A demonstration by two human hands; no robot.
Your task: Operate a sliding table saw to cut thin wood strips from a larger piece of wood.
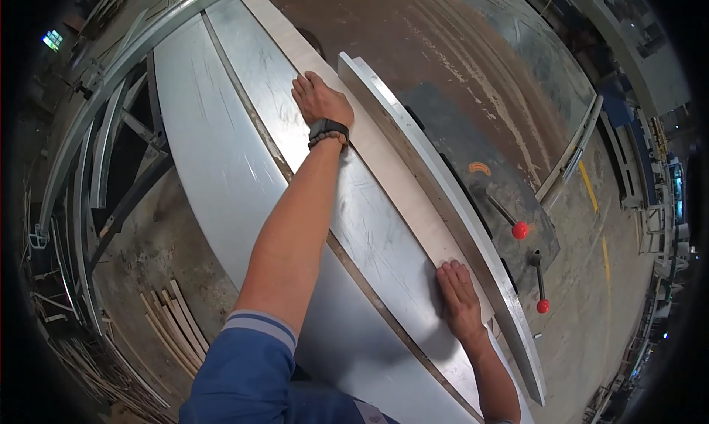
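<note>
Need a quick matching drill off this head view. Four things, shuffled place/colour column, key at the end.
Things
1. Right hand
2. Dark watch
3. Round lever knobs
4. Loose wooden strips

Place or colour
A. On the floor, lower left of the picture
B. Red
C. On the pale board, near its lower end in the picture
D. Worn on the left arm, at the wrist

Pairs: 1-C, 2-D, 3-B, 4-A
</note>
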